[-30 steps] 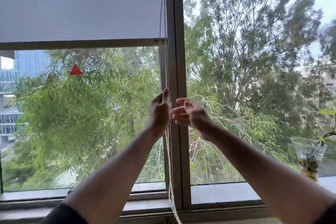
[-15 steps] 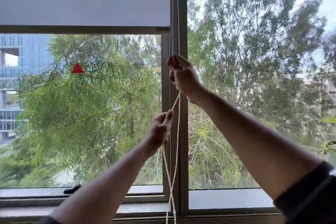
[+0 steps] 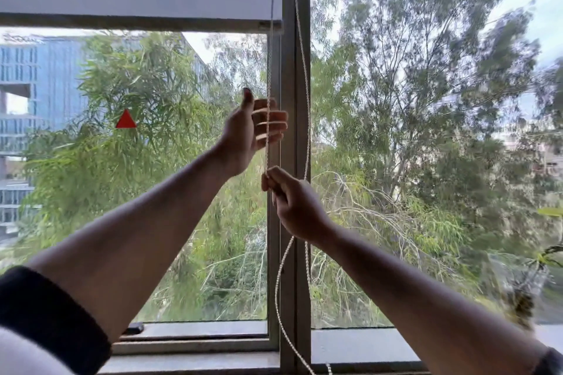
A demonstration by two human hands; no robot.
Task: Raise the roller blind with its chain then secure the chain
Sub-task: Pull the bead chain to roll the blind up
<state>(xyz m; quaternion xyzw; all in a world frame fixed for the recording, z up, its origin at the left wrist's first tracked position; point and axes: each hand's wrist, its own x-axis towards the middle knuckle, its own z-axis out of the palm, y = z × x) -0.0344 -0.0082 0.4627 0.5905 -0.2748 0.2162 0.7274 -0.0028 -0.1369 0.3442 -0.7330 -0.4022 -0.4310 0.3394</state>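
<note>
The right grip (image 3: pixel 275 189) pinches the chain (image 3: pixel 267 143) to haul it down; just above, the left grip (image 3: pixel 259 128) spreads open around the strand, ready to take over.

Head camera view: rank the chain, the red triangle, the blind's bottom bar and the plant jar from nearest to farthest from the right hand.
1. Chain, pinched in the right hand.
2. Blind's bottom bar, up left.
3. Red triangle, far left.
4. Plant jar, lower right.
Bar and triangle are nearly tied.

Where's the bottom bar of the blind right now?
In the head view the blind's bottom bar sits high on the left pane, well above both hands, its right end beside the chain and the centre window post.
</note>
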